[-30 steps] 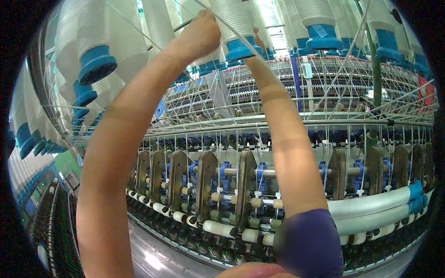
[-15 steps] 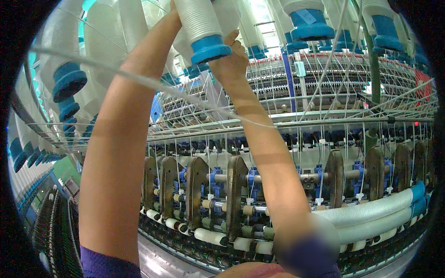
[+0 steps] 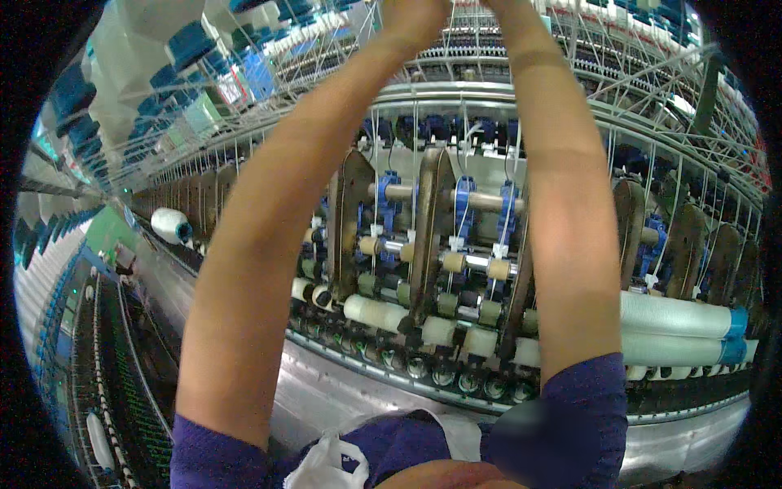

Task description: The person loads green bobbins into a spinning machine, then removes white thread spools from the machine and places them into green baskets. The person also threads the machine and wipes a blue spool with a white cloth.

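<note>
Both my arms reach up and forward. My left hand (image 3: 417,18) is at the top edge, with its fingers cut off by the picture's border. Close to its right, only the wrist end of my right hand (image 3: 503,6) shows. Whatever either hand may hold is out of sight. Beneath them stands a spinning machine with dark upright arms (image 3: 432,212), blue clips (image 3: 464,201) and beige rollers (image 3: 454,262). White roving strands run down into it.
Two long white bobbins (image 3: 672,316) with blue ends lie stacked on the machine at right. Another bobbin (image 3: 167,224) rests farther along at left. Bobbins with blue bases (image 3: 191,45) hang overhead at upper left. A metal ledge (image 3: 326,391) runs along the front.
The view has shifted, showing more of the lower machine. Both hands now sit at the top edge, closer together. The hanging white bobbin that was between my hands is no longer visible there.
</note>
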`<state>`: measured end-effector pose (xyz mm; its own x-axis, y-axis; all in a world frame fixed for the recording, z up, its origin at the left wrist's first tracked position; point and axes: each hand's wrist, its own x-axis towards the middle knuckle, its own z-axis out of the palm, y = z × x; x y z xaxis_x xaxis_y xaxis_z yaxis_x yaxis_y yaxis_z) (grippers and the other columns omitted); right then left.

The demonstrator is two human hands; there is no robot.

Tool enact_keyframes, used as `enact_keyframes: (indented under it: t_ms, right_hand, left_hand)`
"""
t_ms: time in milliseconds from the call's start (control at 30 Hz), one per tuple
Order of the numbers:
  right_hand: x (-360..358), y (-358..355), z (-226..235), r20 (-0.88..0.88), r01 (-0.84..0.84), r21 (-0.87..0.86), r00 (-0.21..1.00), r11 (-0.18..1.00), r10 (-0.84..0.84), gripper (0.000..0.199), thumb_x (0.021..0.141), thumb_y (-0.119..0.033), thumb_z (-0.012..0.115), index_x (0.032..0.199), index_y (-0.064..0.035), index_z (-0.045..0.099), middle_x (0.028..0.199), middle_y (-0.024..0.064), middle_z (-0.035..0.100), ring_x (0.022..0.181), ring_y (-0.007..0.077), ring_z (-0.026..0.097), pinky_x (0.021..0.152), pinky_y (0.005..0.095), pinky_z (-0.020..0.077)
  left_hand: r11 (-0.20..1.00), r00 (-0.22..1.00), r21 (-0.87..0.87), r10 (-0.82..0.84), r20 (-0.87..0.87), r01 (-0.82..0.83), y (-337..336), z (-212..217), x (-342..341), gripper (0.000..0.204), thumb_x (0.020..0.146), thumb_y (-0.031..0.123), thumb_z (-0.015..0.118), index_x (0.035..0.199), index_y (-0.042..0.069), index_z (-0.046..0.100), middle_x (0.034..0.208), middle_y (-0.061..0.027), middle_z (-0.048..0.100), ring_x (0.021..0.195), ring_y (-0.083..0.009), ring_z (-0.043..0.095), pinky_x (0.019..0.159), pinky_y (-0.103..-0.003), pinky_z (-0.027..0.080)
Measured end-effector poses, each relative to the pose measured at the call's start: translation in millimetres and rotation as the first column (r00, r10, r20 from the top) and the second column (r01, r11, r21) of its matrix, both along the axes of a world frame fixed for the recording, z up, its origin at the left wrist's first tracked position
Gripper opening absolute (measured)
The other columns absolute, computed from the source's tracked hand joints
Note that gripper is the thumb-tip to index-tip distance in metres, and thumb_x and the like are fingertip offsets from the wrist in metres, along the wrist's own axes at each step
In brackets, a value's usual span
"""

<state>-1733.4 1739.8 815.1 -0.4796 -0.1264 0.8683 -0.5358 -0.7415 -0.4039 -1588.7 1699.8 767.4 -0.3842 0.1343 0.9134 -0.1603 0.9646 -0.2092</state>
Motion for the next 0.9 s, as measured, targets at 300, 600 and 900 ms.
enact_keyframes:
  t_ms: [300,600,900]
  right_hand:
    - [38.0,39.1,-2.6,-0.199,0.490,0.133,0.865,0.862,-0.461,0.063,0.068,-0.019,0.071,0.121,0.0025,0.045,0.095,0.0185,0.062,0.079,0.0288,0.063,0.068,0.0377,0.0523]
    - [0.7,58.2,-62.5,-0.530,0.690,0.299,0.694,0.659,-0.487,0.045,0.071,-0.015,0.066,0.111,-0.0005,0.049,0.091,0.0160,0.062,0.080,0.0275,0.061,0.071,0.0399,0.0488]
    - [266.6,121.7,-137.0,-0.810,0.780,-0.328,0.058,0.533,-0.583,0.028,0.075,-0.011,0.062,0.101,-0.0035,0.054,0.088,0.0135,0.062,0.080,0.0261,0.059,0.074,0.0420,0.0454]
  left_hand:
    - [0.906,0.917,0.262,-0.376,0.135,0.333,-9.9,-154.9,86.2,0.026,0.084,0.001,0.051,0.108,0.004,0.060,0.111,-0.0161,0.060,0.108,-0.0350,0.054,0.093,-0.041,0.043]
    - [0.847,0.909,0.344,-0.415,-0.048,0.405,-2.2,-220.2,209.7,0.024,0.079,0.001,0.061,0.102,0.002,0.058,0.105,-0.0141,0.058,0.101,-0.0323,0.054,0.088,-0.041,0.044]
    - [0.813,1.000,0.582,-0.028,-0.010,0.029,-123.4,-313.6,477.9,0.019,0.082,0.005,0.060,0.101,0.003,0.061,0.111,-0.0128,0.056,0.105,-0.0308,0.051,0.090,-0.039,0.042]
